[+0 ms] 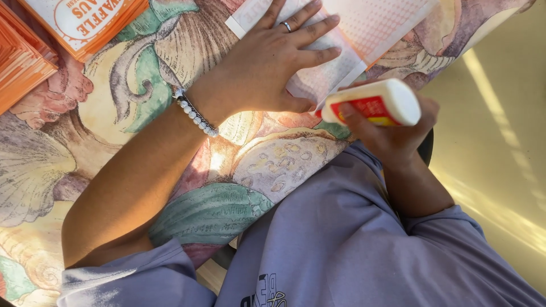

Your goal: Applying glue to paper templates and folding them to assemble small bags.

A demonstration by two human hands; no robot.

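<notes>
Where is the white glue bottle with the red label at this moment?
In the head view, the glue bottle is in the right hand, right of centre, its tip at the edge of the flat paper that the left hand presses down.

Glue bottle: smooth white plastic, glossy label. Sheet: matt paper, finely dotted print. Tablecloth: printed, matt, shell pattern. Bracelet: glossy pale beads. Ring: shiny metal. Cartons: orange card. Shirt: soft lilac cloth.

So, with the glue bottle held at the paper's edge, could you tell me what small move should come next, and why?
Probably tip the glue bottle down so its nozzle meets the paper sheet's near edge. The right hand holds it sideways just off that edge, while the left hand lies flat on the sheet, pinning it.
</notes>
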